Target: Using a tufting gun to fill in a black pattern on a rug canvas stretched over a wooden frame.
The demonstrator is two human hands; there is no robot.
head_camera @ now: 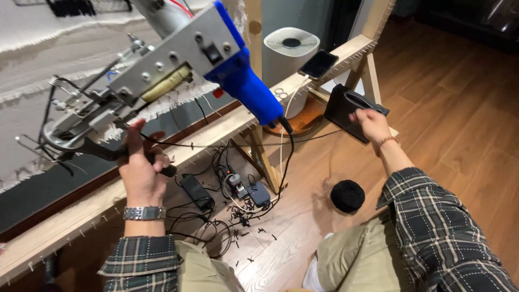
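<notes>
My left hand [141,168] grips the black front handle of a tufting gun [178,59], a grey metal machine with a blue rear handle, held up in front of the white fabric on a wooden frame [227,125]. A black power cord [288,157] hangs from the blue handle. My right hand [370,121] reaches out to a black box-like holder [346,111] at the frame's right leg and touches its top edge. A ball of black yarn [347,195] lies on the floor by my right knee.
A phone [318,64] rests on the frame's rail with a white cable. A white cylindrical air purifier [290,59] stands behind. Scissors [280,94] lie on the rail. A power strip [238,186], adapters, tangled cords and black yarn scraps cover the wooden floor under the frame.
</notes>
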